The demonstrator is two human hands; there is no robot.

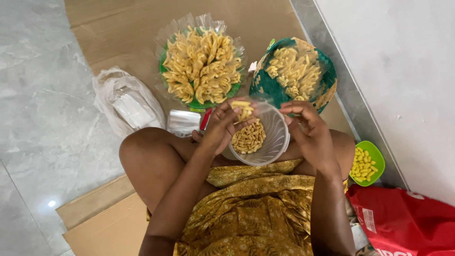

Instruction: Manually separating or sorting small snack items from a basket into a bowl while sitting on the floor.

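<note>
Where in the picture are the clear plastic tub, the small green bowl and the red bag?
clear plastic tub (275, 130), head view, bare inner wall.
small green bowl (377, 156), head view, upper rim.
red bag (403, 218), head view, middle of its face.

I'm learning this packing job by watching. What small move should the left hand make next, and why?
Probably lower the yellow snack pieces into the clear round plastic container. The left hand holds them pinched right above its open mouth, and similar pieces already lie inside.
</note>
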